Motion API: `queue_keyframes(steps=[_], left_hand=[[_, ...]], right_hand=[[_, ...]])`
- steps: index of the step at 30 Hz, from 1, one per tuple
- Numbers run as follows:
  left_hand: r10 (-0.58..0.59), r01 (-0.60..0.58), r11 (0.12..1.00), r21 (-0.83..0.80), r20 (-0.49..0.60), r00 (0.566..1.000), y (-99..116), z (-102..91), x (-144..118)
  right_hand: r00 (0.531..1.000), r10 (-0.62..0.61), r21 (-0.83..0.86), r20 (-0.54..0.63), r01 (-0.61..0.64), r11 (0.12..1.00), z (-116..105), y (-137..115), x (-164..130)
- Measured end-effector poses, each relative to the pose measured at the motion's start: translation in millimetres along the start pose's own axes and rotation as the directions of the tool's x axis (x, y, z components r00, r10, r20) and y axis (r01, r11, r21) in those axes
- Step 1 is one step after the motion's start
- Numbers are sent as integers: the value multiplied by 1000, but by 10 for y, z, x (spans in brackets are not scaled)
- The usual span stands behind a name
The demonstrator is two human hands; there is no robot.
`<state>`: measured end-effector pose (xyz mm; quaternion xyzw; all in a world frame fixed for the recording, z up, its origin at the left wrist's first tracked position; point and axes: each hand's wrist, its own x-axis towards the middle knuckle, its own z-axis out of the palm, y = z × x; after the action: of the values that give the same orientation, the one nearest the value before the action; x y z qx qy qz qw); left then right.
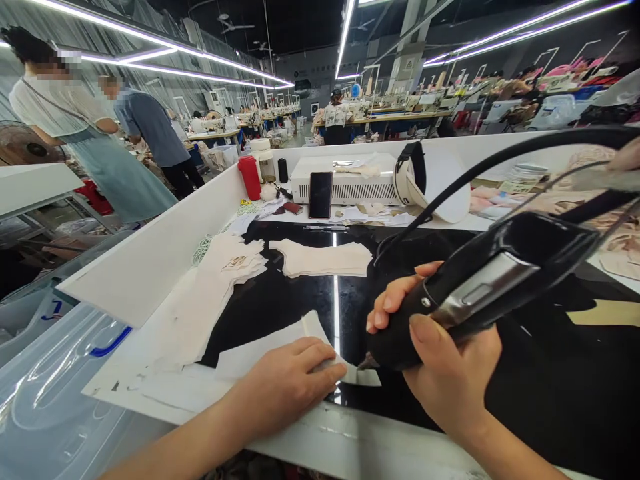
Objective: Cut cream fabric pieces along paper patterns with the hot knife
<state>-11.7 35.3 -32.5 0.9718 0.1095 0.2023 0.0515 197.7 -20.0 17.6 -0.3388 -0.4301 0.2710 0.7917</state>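
Note:
My right hand is wrapped around a black handheld power tool with a silver side plate and a thick black cable. The tool's small pointed metal tip is at the right end of a white fabric piece, at its upper edge; whether it touches cannot be made out. My left hand lies on that same piece, fingers stretched out and pressing it down on the glossy black tabletop. Beyond my hands lie a stack of cream fabric pieces and a larger pile of cream pieces.
A phone leans against a white vented box at the back, near a red cup and a white visor. Low white walls edge the table. Two people stand at the left; sewing stations fill the background.

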Motion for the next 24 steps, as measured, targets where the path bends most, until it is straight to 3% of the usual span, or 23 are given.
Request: queue_keyframes(steps=[17,24], left_hand=[[-50,49,998,-32,-26,998,113,62,73],[-76,77,994,-84,13,997,125,74,86]], right_hand=[[1000,3,1,19,-3,1000,21,80,50],[1000,-3,19,31,2,1000,28,118,54]])
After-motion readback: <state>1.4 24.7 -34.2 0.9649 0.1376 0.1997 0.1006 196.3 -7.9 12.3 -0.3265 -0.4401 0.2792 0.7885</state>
